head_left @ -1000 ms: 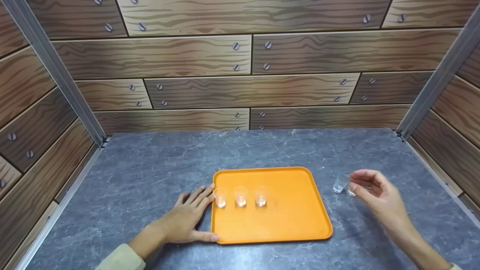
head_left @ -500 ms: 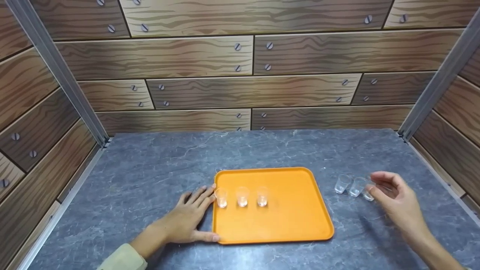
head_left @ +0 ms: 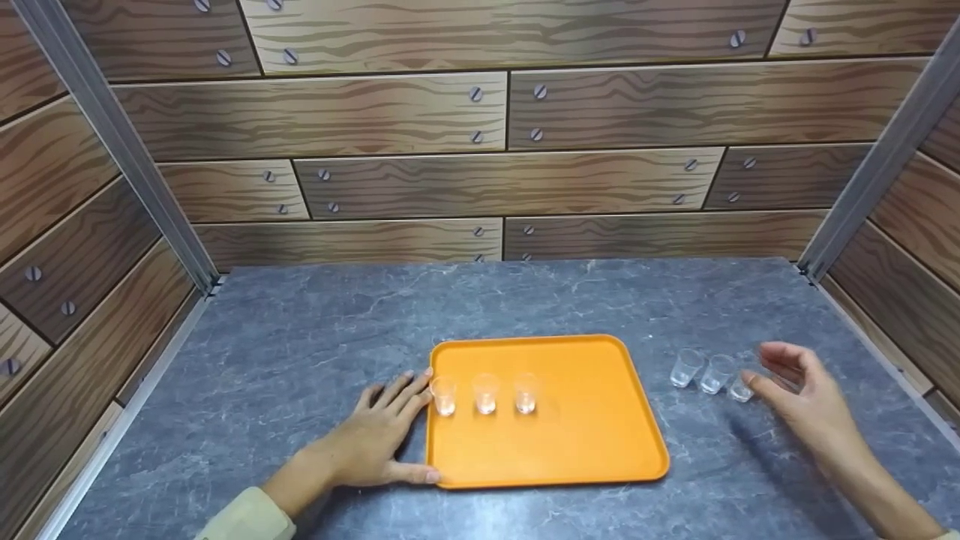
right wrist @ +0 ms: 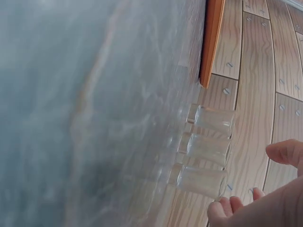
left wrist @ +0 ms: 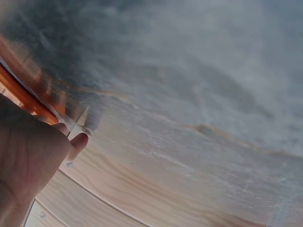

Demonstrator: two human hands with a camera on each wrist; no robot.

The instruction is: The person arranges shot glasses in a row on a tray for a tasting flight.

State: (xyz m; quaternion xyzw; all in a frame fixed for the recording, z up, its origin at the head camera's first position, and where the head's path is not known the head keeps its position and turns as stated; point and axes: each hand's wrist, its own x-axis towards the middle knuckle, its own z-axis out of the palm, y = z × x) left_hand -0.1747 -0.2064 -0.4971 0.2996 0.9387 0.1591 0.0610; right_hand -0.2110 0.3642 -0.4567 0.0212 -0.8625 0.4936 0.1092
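Grey table (head_left: 337, 315): orange tray (head_left: 585, 450) w/ 3 glasses (head_left: 486, 399), 3 more on its R. R hand (head_left: 804, 391) loose, grasping nothing, by end glass (head_left: 741, 388); L hand's (head_left: 375, 442) fingers straight, tray edge. Prob. best: light touch, don't nudge nbr.

An orange, round-cornered rectangular tray (head_left: 585, 442) lies flat at the lower centre of the head view. Three clear tapered cups (head_left: 486, 397) stand upright in a row on its left half; three matching clear cups (head_left: 716, 376) stand close together, lower right.
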